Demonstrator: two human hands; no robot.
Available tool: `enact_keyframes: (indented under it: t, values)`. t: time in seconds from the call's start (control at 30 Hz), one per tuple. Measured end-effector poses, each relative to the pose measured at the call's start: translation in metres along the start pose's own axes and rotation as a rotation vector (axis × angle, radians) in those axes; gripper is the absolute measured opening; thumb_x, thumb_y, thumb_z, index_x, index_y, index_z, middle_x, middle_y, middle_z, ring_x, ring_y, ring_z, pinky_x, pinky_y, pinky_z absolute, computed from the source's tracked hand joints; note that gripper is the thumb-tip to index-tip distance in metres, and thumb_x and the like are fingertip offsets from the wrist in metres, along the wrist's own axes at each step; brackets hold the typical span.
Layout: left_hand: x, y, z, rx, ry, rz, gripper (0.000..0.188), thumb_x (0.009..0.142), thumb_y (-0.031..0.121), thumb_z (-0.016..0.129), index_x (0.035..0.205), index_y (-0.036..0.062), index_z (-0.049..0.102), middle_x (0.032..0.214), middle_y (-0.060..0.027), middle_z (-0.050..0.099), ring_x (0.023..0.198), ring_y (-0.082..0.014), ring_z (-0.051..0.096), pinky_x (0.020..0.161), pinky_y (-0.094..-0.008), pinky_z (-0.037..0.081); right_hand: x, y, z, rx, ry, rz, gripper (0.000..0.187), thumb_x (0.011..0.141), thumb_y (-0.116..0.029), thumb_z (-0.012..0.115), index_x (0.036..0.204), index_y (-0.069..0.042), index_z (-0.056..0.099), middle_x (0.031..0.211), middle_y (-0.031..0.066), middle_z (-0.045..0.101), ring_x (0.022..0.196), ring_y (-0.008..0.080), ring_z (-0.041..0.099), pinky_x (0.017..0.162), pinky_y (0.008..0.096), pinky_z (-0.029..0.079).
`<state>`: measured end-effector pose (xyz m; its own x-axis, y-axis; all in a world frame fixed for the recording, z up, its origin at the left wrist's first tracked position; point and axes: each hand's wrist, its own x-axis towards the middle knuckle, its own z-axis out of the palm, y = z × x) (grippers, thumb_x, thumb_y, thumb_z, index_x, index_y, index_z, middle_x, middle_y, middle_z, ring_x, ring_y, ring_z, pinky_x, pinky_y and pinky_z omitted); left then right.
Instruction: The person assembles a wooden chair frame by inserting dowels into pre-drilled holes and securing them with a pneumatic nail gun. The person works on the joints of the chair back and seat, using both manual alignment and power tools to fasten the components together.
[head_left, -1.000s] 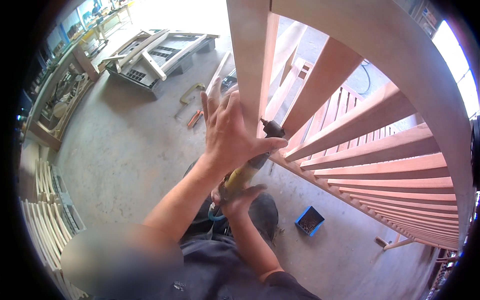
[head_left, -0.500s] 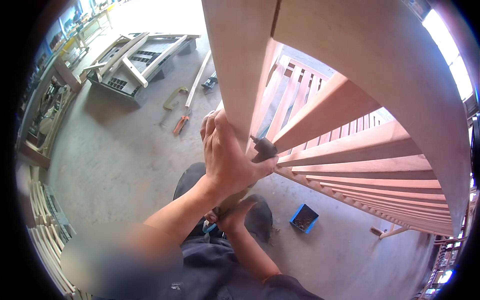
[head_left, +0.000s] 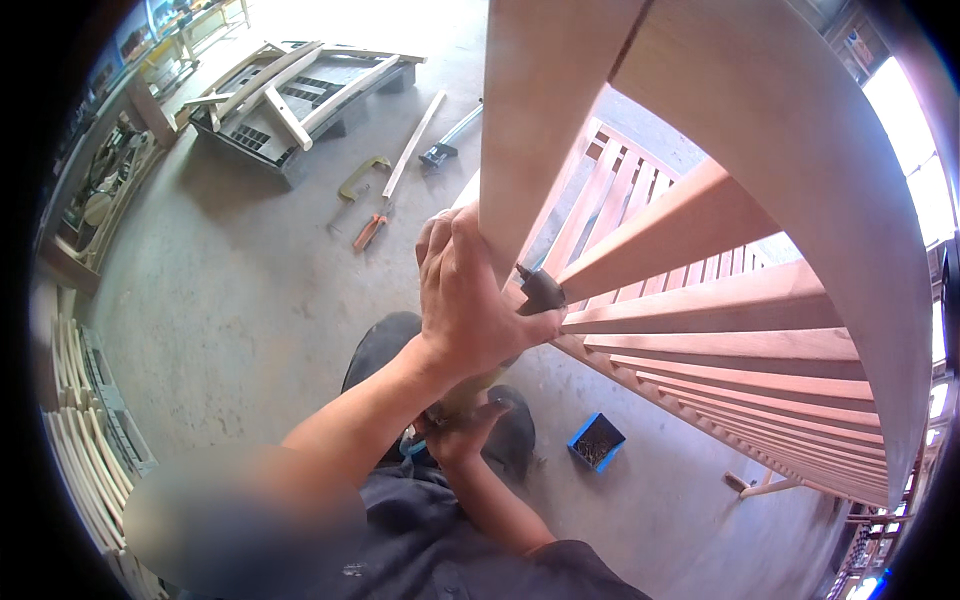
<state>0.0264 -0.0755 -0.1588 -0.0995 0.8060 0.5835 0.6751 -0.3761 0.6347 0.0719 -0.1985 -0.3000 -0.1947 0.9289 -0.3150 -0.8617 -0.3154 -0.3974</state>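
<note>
A pale wooden post [head_left: 540,110] of a slatted bench frame rises in front of me. My left hand [head_left: 465,295] is closed round the post's lower left edge, its thumb lying against the dark head of a power driver [head_left: 543,292]. The driver's tip points at the inner side of the post; whether it touches a screw cannot be seen. Below, my right hand [head_left: 462,432] is closed on the driver's lower body, partly hidden by my left wrist. A teal hose [head_left: 408,448] shows beside it. Reddish slats [head_left: 720,310] run off to the right.
On the floor lie pliers with orange handles [head_left: 371,232], a yellowish C-clamp [head_left: 362,177], a wooden strip [head_left: 414,145] and a bar clamp [head_left: 438,153]. A blue-rimmed box of small fasteners [head_left: 597,442] sits below the slats. A low platform [head_left: 250,140] holds wooden frames.
The view has shifted, so the post and bench frame sit farther right. Both hands keep their grip, and the driver's head stays at the post's inner side.
</note>
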Motion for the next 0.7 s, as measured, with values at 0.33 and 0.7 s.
enact_keyframes:
  t: [0.33, 0.7]
  values:
    - [0.000, -0.002, 0.003, 0.030, -0.003, 0.009, 0.097, 0.050, 0.029, 0.088, 0.129, 0.0020, 0.039, 0.118, -0.0188, 0.053, 0.116, -0.0379, 0.048, 0.107, -0.0482, 0.031, 0.009, 0.003, -0.004, -0.049, -0.131, 0.070, 0.103, 0.067, -0.101, 0.032, 0.116, -0.012, 0.050, 0.079, 0.0040, 0.057, 0.059, 0.0199, 0.054, 0.050, 0.0326, 0.043]
    - [0.001, -0.002, 0.004, 0.015, 0.015, -0.009, 0.096, 0.051, 0.030, 0.087, 0.129, 0.0030, 0.039, 0.119, -0.0198, 0.052, 0.117, -0.0382, 0.047, 0.107, -0.0492, 0.031, 0.006, -0.015, 0.011, -0.189, 0.037, 0.228, 0.110, 0.072, -0.101, 0.011, 0.112, -0.008, 0.054, 0.066, 0.0079, 0.053, 0.049, 0.0230, 0.051, 0.043, 0.0339, 0.039]
